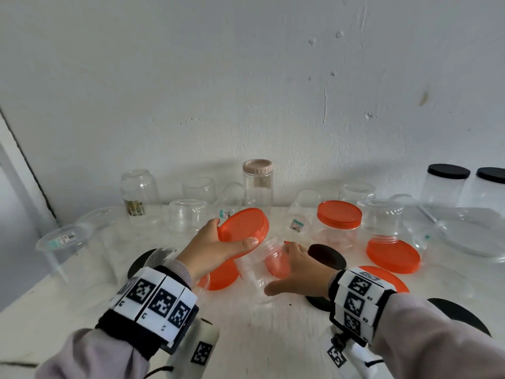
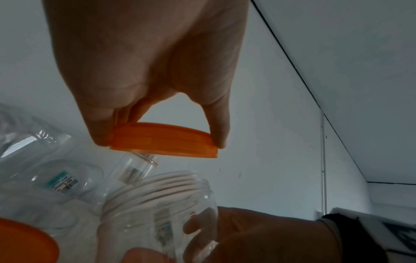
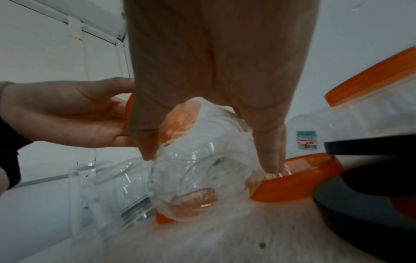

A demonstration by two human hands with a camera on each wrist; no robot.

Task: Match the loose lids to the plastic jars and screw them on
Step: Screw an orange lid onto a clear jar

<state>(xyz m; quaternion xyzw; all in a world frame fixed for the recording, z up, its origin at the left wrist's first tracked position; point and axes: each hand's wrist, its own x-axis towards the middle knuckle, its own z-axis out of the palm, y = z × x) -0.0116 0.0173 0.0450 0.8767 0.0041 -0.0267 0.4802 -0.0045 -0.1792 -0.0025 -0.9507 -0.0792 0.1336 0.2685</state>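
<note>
Orange lid [image 1: 244,225], light, stiff, ribbed rim pinched edgewise by left hand [image 1: 211,246]; clear jar [image 1: 262,269], thin, likely slippery, right hand [image 1: 296,272] grasping its body.

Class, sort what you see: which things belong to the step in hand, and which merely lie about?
In use: left hand, orange lid, right hand, clear jar.

Lying about: capped orange jar, beige-lidded jar, black-lidded jars, loose black lid.

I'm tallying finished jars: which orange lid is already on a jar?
The orange lid at back right of centre, sitting atop an upright clear jar. The left hand holds one lid; the others lie on the table.
</note>
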